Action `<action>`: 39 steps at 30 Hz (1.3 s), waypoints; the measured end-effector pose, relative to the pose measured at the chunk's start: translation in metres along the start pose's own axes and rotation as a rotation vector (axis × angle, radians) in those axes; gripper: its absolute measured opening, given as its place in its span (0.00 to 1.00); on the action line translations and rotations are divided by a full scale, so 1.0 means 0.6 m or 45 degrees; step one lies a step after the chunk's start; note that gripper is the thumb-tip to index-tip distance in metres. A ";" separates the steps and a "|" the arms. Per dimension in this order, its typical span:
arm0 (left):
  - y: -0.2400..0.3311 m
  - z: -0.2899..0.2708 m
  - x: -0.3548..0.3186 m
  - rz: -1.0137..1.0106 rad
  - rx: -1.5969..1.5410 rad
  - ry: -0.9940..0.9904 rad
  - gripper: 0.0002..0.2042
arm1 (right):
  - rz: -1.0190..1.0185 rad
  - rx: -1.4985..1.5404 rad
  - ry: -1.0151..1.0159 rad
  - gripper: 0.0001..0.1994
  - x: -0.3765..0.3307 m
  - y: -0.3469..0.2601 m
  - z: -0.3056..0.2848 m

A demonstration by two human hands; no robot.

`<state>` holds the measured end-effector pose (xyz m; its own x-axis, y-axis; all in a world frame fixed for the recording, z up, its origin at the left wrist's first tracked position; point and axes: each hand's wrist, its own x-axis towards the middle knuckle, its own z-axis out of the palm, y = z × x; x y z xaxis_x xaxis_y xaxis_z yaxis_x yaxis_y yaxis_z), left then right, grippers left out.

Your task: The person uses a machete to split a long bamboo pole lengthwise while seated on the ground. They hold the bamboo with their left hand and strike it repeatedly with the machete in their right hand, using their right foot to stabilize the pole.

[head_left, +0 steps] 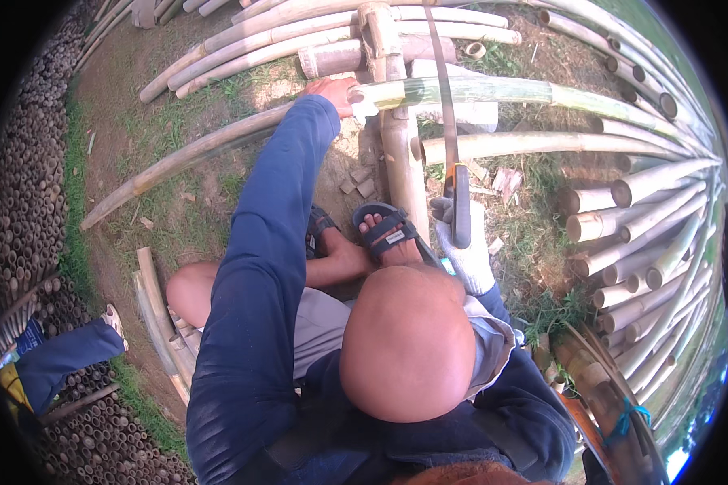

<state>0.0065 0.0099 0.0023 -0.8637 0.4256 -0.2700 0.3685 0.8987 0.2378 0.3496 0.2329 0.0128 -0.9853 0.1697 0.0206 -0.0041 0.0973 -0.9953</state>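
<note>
A long bamboo pole (485, 90), greenish on the right and tan on the left, lies crosswise in front of me. It rests over a thick upright-running bamboo post (403, 166). My left hand (332, 90), at the end of a blue sleeve, is closed round this pole left of the post. A bright white patch beside its fingers is too washed out to make out. My right hand (467, 246), in a whitish glove, grips the black and orange handle of a handsaw (461, 206). The saw's long blade points away from me and crosses the green pole.
Stacked bamboo poles (275, 44) lie at the far side, and many cut poles (623, 210) fan out on the right. Small bamboo offcuts (360, 182) lie near my sandaled feet (384, 234). Another person's leg (77, 356) shows at left, beside piled bamboo ends (24, 202).
</note>
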 end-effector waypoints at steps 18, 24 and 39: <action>-0.006 0.005 0.027 -0.115 0.085 -0.158 0.34 | 0.055 0.123 0.082 0.27 0.048 0.037 0.043; 0.007 -0.003 0.022 -0.114 0.097 -0.131 0.35 | -0.033 -0.154 0.042 0.30 0.035 0.017 0.025; -0.009 0.017 0.029 -0.100 0.135 -0.098 0.48 | 0.061 -0.635 -0.279 0.32 -0.080 0.055 -0.024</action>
<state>-0.0069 0.0137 -0.0133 -0.8638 0.3569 -0.3556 0.3387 0.9339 0.1147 0.3994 0.2420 -0.0196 -0.9951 -0.0181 -0.0974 0.0709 0.5566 -0.8278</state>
